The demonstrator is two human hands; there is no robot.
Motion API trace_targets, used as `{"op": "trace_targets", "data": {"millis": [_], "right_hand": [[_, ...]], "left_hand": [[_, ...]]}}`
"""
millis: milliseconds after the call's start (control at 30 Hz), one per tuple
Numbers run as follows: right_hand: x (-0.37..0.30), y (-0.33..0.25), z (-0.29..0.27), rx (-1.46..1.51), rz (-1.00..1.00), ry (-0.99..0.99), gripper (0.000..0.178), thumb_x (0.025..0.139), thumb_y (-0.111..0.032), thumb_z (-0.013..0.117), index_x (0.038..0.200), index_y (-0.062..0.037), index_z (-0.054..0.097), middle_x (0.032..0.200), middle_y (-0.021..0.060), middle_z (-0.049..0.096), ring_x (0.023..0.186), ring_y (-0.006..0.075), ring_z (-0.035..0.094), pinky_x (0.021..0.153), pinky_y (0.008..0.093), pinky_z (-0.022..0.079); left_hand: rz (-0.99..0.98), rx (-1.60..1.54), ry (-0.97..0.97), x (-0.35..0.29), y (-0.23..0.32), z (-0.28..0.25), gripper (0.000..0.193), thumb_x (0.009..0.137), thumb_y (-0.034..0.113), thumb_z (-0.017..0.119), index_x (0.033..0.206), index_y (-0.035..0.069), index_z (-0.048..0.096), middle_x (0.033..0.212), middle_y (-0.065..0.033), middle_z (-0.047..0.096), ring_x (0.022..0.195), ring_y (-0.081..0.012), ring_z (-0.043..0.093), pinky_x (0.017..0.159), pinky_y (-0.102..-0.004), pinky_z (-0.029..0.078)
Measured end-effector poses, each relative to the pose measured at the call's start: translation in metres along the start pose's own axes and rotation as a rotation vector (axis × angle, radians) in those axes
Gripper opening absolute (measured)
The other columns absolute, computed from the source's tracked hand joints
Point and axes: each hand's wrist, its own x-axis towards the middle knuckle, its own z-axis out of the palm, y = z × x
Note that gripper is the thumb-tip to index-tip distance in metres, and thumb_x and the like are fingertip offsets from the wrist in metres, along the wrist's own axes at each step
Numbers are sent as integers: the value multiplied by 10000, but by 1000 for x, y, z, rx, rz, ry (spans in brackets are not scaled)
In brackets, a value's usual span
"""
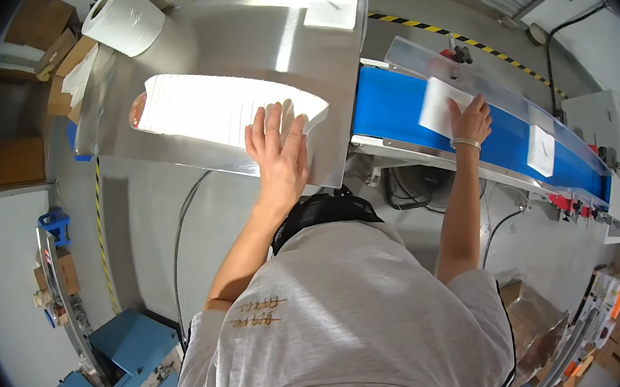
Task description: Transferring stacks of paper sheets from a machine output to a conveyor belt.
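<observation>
A long, slightly curved row of white flat packets or cards (203, 108) lies packed together on the metal table (234, 43). A reddish-brown round end piece (138, 110) shows at its left end. My left hand (276, 148) rests on the row near its right end, fingers stretched and a little apart. On the blue conveyor belt (383, 102) to the right, my right hand (472, 122) has its thumb and bent fingers at the right edge of a white card (440, 106). Farther along the belt lies another white card (541, 150) with a small dark mark.
A small white stack (331, 11) sits at the table's far right corner. A large white roll (123, 20) stands at the far left. Clear guards (492, 95) run along the belt's far side. Black cables (181, 230) cross the floor, and blue boxes (133, 344) stand lower left.
</observation>
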Motion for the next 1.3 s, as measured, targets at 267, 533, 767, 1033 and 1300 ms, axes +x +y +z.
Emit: {"op": "trace_targets", "data": {"millis": [267,533,767,1033,1300], "right_hand": [[-43,-127,-77,1163,-855,-765,510,774,-213,745,1234,-130,540,1323,109,485,1277,310,393,1033,383,358],[-16,-55,10,1189,-94,-620,347,896,-357,632,878,-29,521,721,14,516,640,92,422,566,294,399],[-13,-18,-16,132,-119,221,423,775,-294,720,1082,-39,580,1047,154,620,949,322,593,824,410,468],[-47,-155,-69,1197,-959,-656,472,791,-173,720,1224,-103,546,1236,116,528,1142,272,507,968,345,409],[-16,-51,32,969,98,-529,399,887,-396,604,912,0,563,777,185,589,684,281,540,674,394,454]], "left_hand": [[58,-96,-39,10,4,0,315,766,38,648,1067,126,681,1422,-189,356,1343,-437,226,1045,-587,179],[-60,-34,14,8,2,-1,401,794,54,630,1192,90,593,1434,-209,312,1323,-445,240,1061,-553,192],[-2,-15,0,0,0,-2,375,784,7,613,1151,80,624,1400,-194,374,1320,-423,275,1067,-541,187],[14,-65,-51,8,-16,-11,372,796,41,616,1156,132,630,1443,-207,317,1349,-442,215,1059,-588,152],[-21,-8,-17,10,-33,-8,372,802,30,634,1171,74,613,1400,-205,372,1306,-433,291,1057,-536,225]]}}
